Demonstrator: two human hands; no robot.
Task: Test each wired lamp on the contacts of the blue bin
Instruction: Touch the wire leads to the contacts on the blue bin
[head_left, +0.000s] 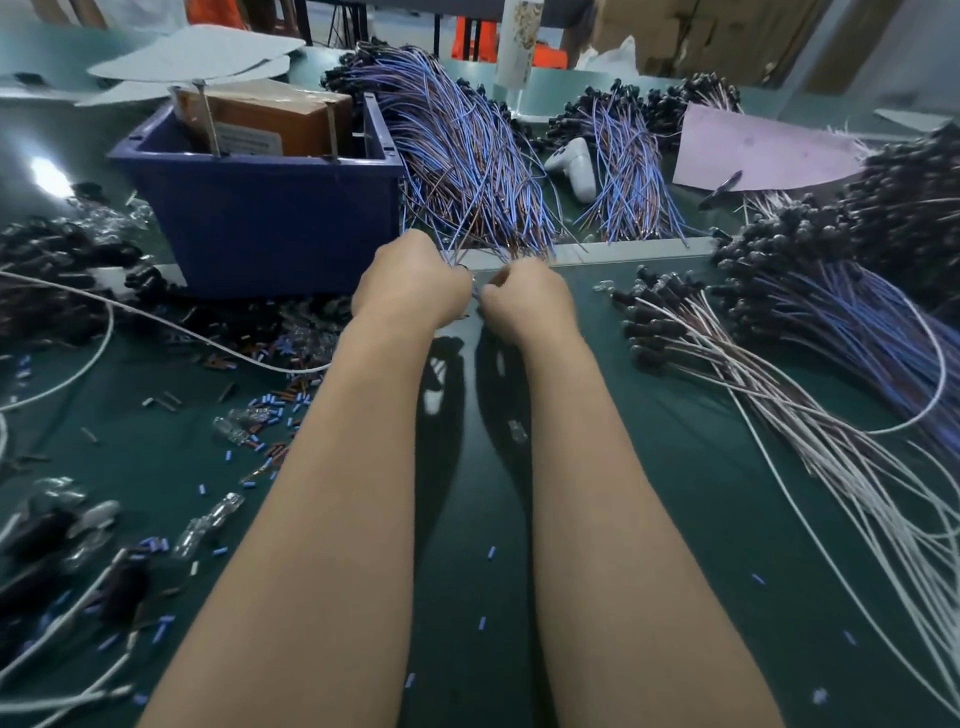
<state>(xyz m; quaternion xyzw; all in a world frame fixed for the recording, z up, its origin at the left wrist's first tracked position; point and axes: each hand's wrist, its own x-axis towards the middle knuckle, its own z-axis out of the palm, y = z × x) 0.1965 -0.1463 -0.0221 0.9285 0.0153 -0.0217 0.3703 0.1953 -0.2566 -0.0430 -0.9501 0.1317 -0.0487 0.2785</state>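
The fingers (497, 283) of both hands are curled tight and meet just in front of the near right corner of the blue bin (260, 218). The left hand (413, 283) pinches the wire ends (452, 255) trailing from the bundle of wired lamps (467, 150) that lies just right of the bin. The right hand (527, 301) pinches the same strands, though the backs of the hands hide how many leads each holds.

The step in hand seems to be singling out one lamp's pair of leads. To do it well, the person would likely isolate just two bare tips — one per hand — and draw them clear of their neighbours so nothing drags along. The contacts (208, 119) are two metal pins standing up from the bin beside the cardboard box (270, 117) inside it. They sit toward its far side, so the leads probably need lifting over the front wall and spreading to touch one pin each. The table (649, 467) carries more lamps well right of the bin.
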